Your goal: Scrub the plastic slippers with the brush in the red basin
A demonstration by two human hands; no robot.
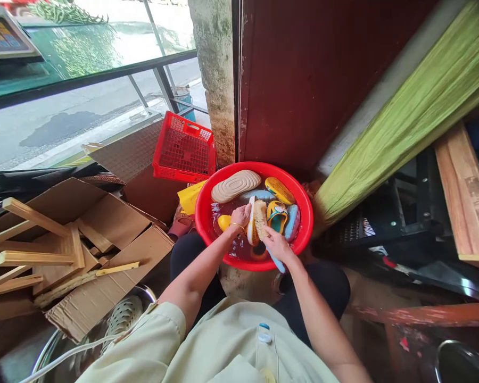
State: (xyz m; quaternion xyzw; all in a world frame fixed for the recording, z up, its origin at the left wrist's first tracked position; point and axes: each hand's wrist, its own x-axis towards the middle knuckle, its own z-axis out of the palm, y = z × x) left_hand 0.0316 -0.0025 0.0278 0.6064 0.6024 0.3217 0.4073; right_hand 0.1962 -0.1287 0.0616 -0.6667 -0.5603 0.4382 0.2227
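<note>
A round red basin point(309, 213) holds water and several pieces of footwear. My left hand point(240, 215) is closed on a yellow shoe with a white edge point(252, 226), held upright near the basin's middle. In my right hand point(276, 243) is a scrub brush point(260, 213), its pale bristles against the shoe and its blue handle end sticking out below my fingers. Around them lie a beige slipper point(236, 185) sole up at the back left, a yellow one point(280, 190) at the back right, a yellow clog point(277, 214) with a teal inside, and a blue one point(292, 223) by the right wall.
Behind the basin on the left stands a red crate point(186, 149). Cardboard point(115, 276) and a wooden stool point(43, 250) lie at the left. A green cloth point(399, 122) hangs at the right, beside a dark red panel point(303, 74).
</note>
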